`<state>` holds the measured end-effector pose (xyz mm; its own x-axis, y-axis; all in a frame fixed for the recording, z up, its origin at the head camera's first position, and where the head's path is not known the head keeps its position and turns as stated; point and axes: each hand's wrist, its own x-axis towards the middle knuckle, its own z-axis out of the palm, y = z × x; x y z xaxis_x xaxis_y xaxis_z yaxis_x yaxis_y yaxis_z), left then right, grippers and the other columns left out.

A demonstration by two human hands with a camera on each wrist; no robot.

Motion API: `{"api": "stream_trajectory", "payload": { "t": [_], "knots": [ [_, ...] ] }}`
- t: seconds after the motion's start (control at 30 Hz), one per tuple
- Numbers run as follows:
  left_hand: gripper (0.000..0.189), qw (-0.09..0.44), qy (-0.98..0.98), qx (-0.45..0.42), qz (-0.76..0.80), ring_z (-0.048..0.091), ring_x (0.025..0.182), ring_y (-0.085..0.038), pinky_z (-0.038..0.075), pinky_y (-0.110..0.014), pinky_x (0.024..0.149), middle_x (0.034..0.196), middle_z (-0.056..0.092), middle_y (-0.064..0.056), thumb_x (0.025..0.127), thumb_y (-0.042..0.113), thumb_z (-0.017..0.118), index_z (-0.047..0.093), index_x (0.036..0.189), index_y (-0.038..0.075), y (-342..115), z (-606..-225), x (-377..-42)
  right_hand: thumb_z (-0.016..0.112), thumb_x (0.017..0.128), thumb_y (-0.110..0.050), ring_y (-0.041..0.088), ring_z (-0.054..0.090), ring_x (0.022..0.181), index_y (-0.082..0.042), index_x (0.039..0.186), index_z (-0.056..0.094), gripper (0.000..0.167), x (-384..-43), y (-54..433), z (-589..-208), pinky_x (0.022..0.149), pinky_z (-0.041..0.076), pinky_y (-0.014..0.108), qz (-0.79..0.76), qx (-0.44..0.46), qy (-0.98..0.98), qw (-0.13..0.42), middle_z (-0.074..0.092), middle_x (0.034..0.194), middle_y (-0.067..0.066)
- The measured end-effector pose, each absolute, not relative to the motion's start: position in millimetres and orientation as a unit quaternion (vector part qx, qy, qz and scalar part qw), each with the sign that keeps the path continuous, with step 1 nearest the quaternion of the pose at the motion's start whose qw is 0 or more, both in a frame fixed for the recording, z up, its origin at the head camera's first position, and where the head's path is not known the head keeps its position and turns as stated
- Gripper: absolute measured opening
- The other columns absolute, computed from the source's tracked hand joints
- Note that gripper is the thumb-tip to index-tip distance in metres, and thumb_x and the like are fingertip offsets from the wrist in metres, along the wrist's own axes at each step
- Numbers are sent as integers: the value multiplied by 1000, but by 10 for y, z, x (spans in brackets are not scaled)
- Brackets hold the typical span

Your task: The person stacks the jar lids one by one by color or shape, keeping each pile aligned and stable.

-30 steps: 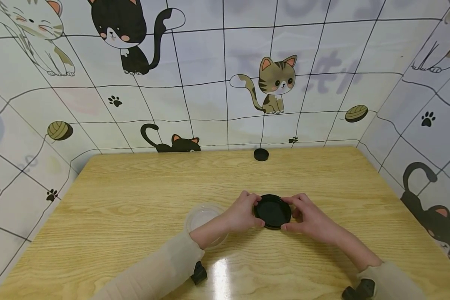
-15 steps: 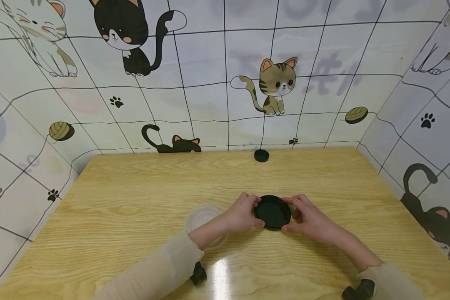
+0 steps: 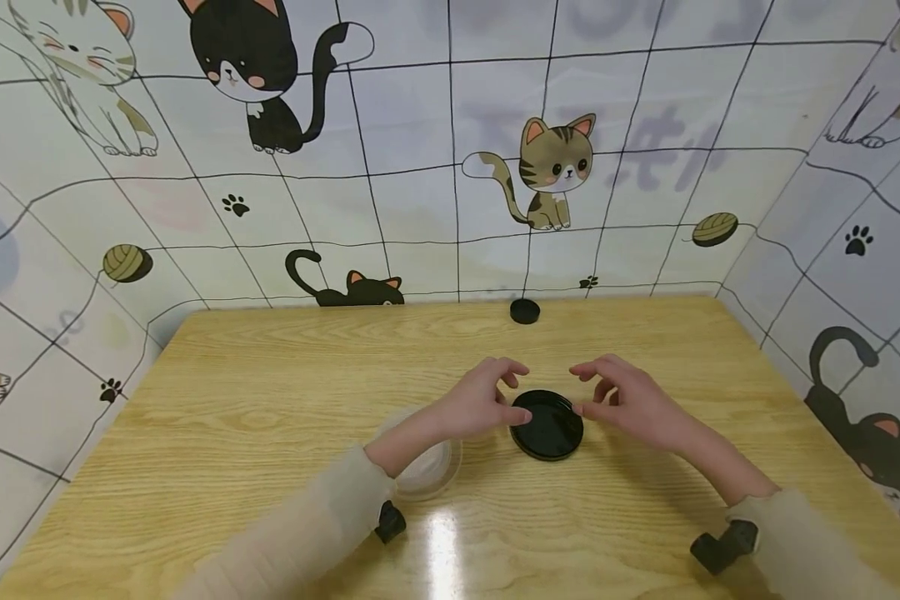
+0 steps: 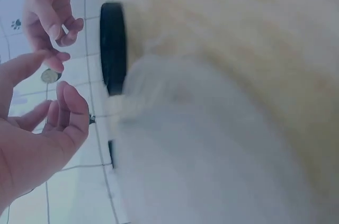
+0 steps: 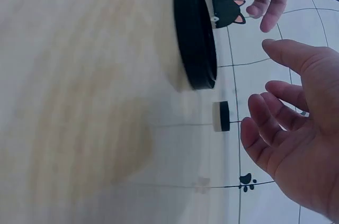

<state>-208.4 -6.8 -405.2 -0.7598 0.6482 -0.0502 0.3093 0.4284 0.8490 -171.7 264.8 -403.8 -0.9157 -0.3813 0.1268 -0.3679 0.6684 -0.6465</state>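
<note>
A round black shallow dish or lid [image 3: 549, 432] with a raised rim lies on the wooden table between the two hands. My left hand [image 3: 480, 402] hovers at its upper left, fingers loosely bent and holding nothing; the thumb overlaps the rim in the head view. Over the right side is my right hand [image 3: 633, 404], also holding nothing. Both wrist views show the hands raised apart from the black piece [image 4: 113, 49]. Below the left wrist sits a clear round plastic container [image 3: 429, 471], partly hidden by the forearm.
A small black disc [image 3: 525, 312] sits at the table's back edge. Walls with cat drawings [image 3: 555, 171] enclose the wooden table [image 3: 285, 375] at the back and sides. Black wrist cameras [image 3: 391, 522] hang under both sleeves.
Both hands have let go of the black piece and lifted up and slightly away from its rim. The piece stays where it was.
</note>
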Motion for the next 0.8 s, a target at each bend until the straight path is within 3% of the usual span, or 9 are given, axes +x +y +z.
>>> {"api": "stream_trajectory", "payload": {
  "t": [0.2,0.47,0.8],
  "knots": [
    [55,172,819,288,466,62,82,-16,52,-28,70,127,53,-16,95,15,75,52,145,6,-102,-3875,-2261,75,96,-17,18,61,88,-2,131,64,40,-1900,2687,-3895,70,53,32,-344,-210,915,-7,61,120,17],
    [51,152,814,268,492,58,72,-18,49,-29,61,123,51,-11,97,14,73,52,143,6,-100,-3793,-2526,71,99,-21,28,62,97,-2,134,63,41,-2134,2708,-3810,73,53,40,-339,-191,921,-12,61,124,20],
    [52,132,830,251,480,60,71,-24,52,-30,64,127,52,-16,97,15,72,52,143,3,-31,-3814,-2787,70,99,-21,30,63,99,0,136,61,43,-2402,2656,-3745,73,53,40,-331,-192,924,-14,61,124,21]
  ]
}}
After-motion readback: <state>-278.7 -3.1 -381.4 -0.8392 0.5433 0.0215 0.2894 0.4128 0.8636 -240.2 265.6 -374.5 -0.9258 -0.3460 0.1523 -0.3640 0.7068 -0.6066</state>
